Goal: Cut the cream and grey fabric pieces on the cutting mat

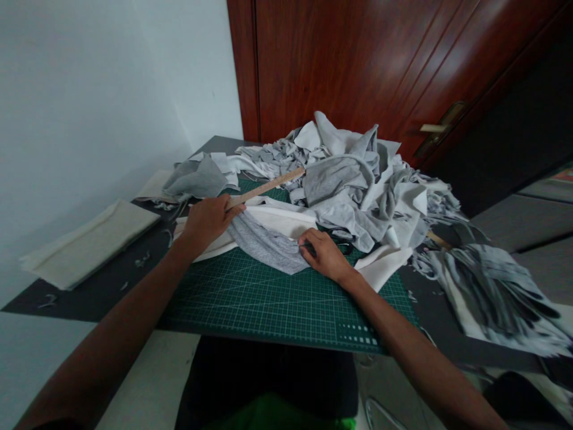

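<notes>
My left hand [208, 220] is closed around the near end of a flat wooden ruler [268, 186], which slants up to the right toward the cloth pile. Under its fingertips lies one end of a grey knit fabric piece [268, 240], spread in a curve across the green cutting mat [268, 301]. At the other end of that piece my right hand [326, 254] has its fingers pinched together. A small, dark, thin pen-like tool [308, 245] shows between them, its kind unclear. Cream fabric [286, 221] lies just behind the grey piece.
A large heap of grey and white fabric scraps [344, 179] covers the back of the table. Folded cream cloth [94, 242] sits at the left, and layered grey strips [496, 292] at the right. Behind stands a brown wooden door [340, 65]; a white wall [111, 89] borders the left.
</notes>
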The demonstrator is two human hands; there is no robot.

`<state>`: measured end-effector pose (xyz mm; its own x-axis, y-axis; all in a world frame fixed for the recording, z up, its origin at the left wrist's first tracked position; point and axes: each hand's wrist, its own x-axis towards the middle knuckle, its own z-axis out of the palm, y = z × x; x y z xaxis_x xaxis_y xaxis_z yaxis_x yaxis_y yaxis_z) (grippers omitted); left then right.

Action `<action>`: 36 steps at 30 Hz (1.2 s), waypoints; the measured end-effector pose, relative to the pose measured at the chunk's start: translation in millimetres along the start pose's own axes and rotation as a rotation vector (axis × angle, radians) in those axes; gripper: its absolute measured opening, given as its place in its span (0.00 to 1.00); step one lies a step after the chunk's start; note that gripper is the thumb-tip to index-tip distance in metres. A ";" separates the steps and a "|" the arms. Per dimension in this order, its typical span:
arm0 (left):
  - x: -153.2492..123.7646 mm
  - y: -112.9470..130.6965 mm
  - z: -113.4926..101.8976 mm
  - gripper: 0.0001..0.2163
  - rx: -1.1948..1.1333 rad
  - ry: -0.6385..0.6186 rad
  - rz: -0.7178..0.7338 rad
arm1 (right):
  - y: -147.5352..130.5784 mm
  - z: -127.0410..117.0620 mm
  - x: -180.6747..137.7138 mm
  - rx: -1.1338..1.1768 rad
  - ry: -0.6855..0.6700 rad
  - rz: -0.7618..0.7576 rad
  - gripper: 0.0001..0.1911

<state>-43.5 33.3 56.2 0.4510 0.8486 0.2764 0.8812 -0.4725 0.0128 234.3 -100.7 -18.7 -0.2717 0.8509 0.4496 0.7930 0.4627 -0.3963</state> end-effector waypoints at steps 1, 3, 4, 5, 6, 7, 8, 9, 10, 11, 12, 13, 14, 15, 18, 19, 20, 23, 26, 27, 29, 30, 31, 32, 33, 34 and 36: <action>0.4 -0.3 1.9 0.24 0.006 -0.021 -0.014 | 0.3 1.1 -0.1 0.007 0.007 0.005 0.08; 0.7 -1.1 5.6 0.25 -0.003 -0.026 -0.034 | 0.8 2.5 -0.5 0.021 0.019 0.011 0.11; 0.8 -1.5 7.2 0.25 -0.011 -0.016 -0.045 | 1.1 2.3 -0.9 0.029 0.024 0.013 0.13; 0.9 -1.8 8.6 0.24 -0.022 -0.003 -0.056 | 1.6 1.2 -1.4 0.038 0.032 0.016 0.16; 1.1 -2.1 9.6 0.22 -0.037 0.011 -0.064 | 2.3 -0.9 -2.1 0.046 0.043 0.021 0.19; 1.5 -2.3 10.3 0.20 -0.057 0.028 -0.066 | 3.5 -3.9 -2.8 0.053 0.057 0.029 0.22; 1.9 -2.4 10.6 0.18 -0.082 0.047 -0.060 | 5.0 -7.9 -3.5 0.059 0.073 0.039 0.24; 2.3 -2.3 10.5 0.16 -0.113 0.065 -0.047 | 6.8 -12.7 -4.3 0.066 0.090 0.052 0.25; 2.7 -2.1 10.1 0.15 -0.149 0.084 -0.028 | 8.7 -18.0 -5.2 0.075 0.105 0.064 0.24; 2.8 -1.8 9.4 0.14 -0.191 0.102 -0.008 | 10.5 -23.6 -6.1 0.086 0.121 0.075 0.21; 2.7 -1.2 8.4 0.13 -0.235 0.120 0.010 | 12.0 -29.3 -7.0 0.100 0.138 0.085 0.18; 2.2 -0.6 7.1 0.14 -0.280 0.137 0.025 | 13.2 -34.6 -8.0 0.117 0.157 0.094 0.15; 1.4 0.2 5.7 0.14 -0.322 0.154 0.036 | 14.0 -39.3 -8.8 0.138 0.182 0.104 0.13; 0.6 1.1 4.1 0.15 -0.355 0.167 0.044 | 14.5 -43.3 -9.5 0.160 0.211 0.116 0.12; 0.3 4.5 -2.1 0.17 -0.489 0.197 0.058 | 17.1 -51.5 -9.1 0.218 0.324 0.177 0.13; 2.2 5.8 -4.9 0.17 -0.553 0.201 0.062 | 18.9 -53.9 -7.6 0.232 0.362 0.201 0.13; 5.2 7.2 -8.2 0.17 -0.617 0.196 0.070 | 21.3 -56.7 -5.4 0.242 0.391 0.221 0.13; 20.5 12.4 -22.1 0.11 -0.716 0.193 0.135 | 28.1 -71.7 5.2 0.258 0.443 0.246 0.10; 34.9 18.4 -41.7 0.06 -0.830 0.243 0.144 | 24.9 -95.5 15.2 0.246 0.520 0.231 0.09; 36.9 20.3 -48.5 0.08 -0.911 0.236 0.107 | 20.1 -103.4 16.6 0.231 0.566 0.221 0.09; 34.8 22.4 -60.5 0.11 -1.104 0.183 0.019 | 5.6 -115.4 14.9 0.168 0.640 0.172 0.09; 30.6 22.1 -64.9 0.12 -1.182 0.142 -0.017 | -3.2 -118.7 11.7 0.162 0.626 0.142 0.10; 24.5 20.4 -67.9 0.12 -1.225 0.096 -0.043 | -12.1 -119.9 7.0 0.165 0.605 0.101 0.10; 16.9 17.2 -69.4 0.11 -1.229 0.052 -0.049 | -20.5 -119.0 1.0 0.182 0.557 0.060 0.11; 8.2 12.7 -69.4 0.11 -1.214 -0.015 -0.032 | -27.9 -116.6 -6.0 0.188 0.461 0.023 0.11; -1.1 7.0 -68.0 0.11 -1.164 -0.109 0.009 | -34.1 -113.0 -13.7 0.189 0.360 -0.002 0.12; -19.8 -5.6 -62.3 0.11 -1.011 -0.325 0.150 | -42.4 -104.2 -29.8 0.223 0.089 -0.032 0.12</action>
<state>-66.2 4.3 110.6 0.6924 0.7176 0.0747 0.3547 -0.4287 0.8309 265.6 -171.6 68.2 -0.2374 0.8141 0.5299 0.6419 0.5409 -0.5434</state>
